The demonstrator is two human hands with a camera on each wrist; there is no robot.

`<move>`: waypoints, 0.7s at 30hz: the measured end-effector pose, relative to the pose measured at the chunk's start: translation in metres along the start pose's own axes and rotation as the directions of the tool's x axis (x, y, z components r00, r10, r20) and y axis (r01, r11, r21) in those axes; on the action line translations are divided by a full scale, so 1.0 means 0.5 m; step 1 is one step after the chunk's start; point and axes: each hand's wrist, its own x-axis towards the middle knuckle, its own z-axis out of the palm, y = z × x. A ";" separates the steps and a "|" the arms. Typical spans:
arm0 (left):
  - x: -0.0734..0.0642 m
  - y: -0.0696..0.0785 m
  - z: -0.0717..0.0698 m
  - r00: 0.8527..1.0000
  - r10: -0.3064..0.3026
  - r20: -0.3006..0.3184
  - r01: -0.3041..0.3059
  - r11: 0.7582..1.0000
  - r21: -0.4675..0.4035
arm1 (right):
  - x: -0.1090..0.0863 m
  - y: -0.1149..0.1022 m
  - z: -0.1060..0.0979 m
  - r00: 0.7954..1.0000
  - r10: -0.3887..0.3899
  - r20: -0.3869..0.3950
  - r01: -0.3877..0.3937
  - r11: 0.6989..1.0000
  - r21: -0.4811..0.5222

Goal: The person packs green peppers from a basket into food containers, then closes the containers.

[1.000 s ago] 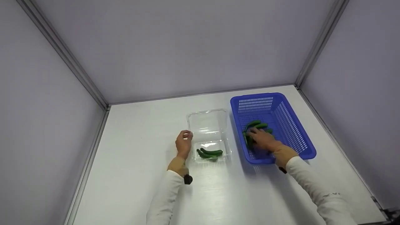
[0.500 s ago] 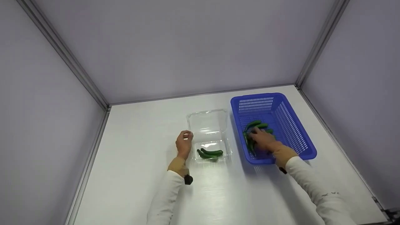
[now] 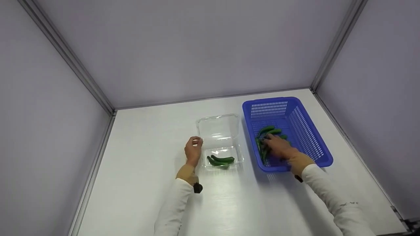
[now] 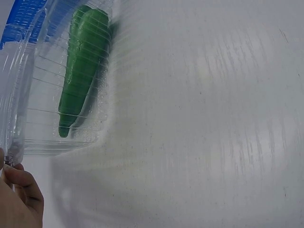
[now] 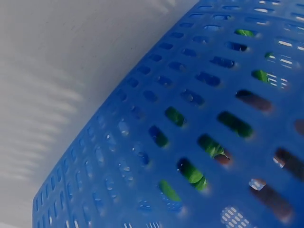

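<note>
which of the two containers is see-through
The plastic box, the one the left hand pinches by its edge: it is clear throughout, whereas the slotted basket with the right hand inside is blue.

My right hand (image 3: 279, 147) hides some of the long green vegetables (image 3: 268, 128) in the blue basket (image 3: 307, 131); whether its fingers (image 3: 270, 139) hold any is unclear. From the right wrist, slots reduce them to slivers. The left-wrist view crops my left hand (image 4: 20, 197) and the clear container (image 4: 43, 146).
</note>
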 end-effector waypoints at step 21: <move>0.005 -0.003 0.005 1.000 -0.005 -0.002 0.005 1.000 0.017 | -0.019 0.004 -0.036 0.999 0.024 0.027 -0.026 0.997 0.078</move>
